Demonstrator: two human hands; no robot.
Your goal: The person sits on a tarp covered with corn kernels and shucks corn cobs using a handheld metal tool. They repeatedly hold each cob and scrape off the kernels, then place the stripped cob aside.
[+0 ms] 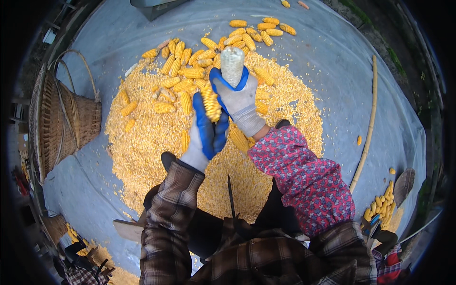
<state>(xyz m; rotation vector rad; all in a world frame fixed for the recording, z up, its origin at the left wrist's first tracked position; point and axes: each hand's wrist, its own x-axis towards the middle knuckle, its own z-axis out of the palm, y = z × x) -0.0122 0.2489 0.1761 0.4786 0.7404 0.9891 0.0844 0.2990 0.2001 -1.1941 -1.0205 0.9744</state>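
My left hand (209, 133), in a white glove with blue coating, holds a blurred ear of yellow corn (211, 101) pointing up and away. Just to its right, my right hand (238, 91), gloved alike, grips a pale whitish cylinder (232, 62), blurred, that looks like a bare corncob. Beneath both hands spreads a wide heap of loose corn kernels (149, 149). Whole ears of corn (192, 73) lie on its far side. Between my knees a dark pointed metal spike (231, 196) sticks out toward the heap.
A grey-blue sheet (338, 96) covers the ground. At left a large woven basket (67, 114) lies tipped over; at right is a long bamboo pole (368, 117). A grey container (153, 9) stands at the far edge. Other people (85, 267) sit by corn piles (383, 205) at both lower corners.
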